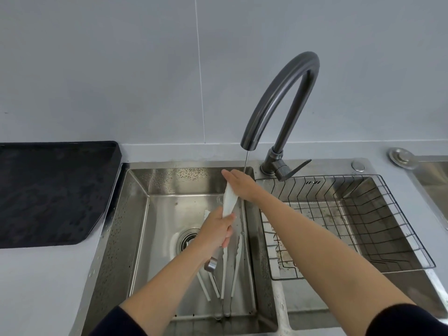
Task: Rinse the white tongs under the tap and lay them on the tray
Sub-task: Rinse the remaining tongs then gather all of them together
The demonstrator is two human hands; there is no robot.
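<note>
My left hand (pixel 217 230) grips the white tongs (pixel 229 202) around their middle, over the left sink basin. Their white tip points up toward the tap, and their metal hinge end (pixel 211 264) sticks out below my fist. My right hand (pixel 240 183) lies flat with straight fingers on the tip of the tongs. A thin stream of water (pixel 246 162) falls from the dark grey tap (pixel 286 98) onto that hand. The black tray (pixel 55 190) sits on the counter at the left, with nothing on it.
More white-handled tongs (pixel 228 272) lie on the bottom of the steel sink (pixel 138 214), beside the drain (pixel 188 240). A wire basket (pixel 351 221) fills the right basin. The tap lever (pixel 297 167) points right. The grey counter runs along the front left.
</note>
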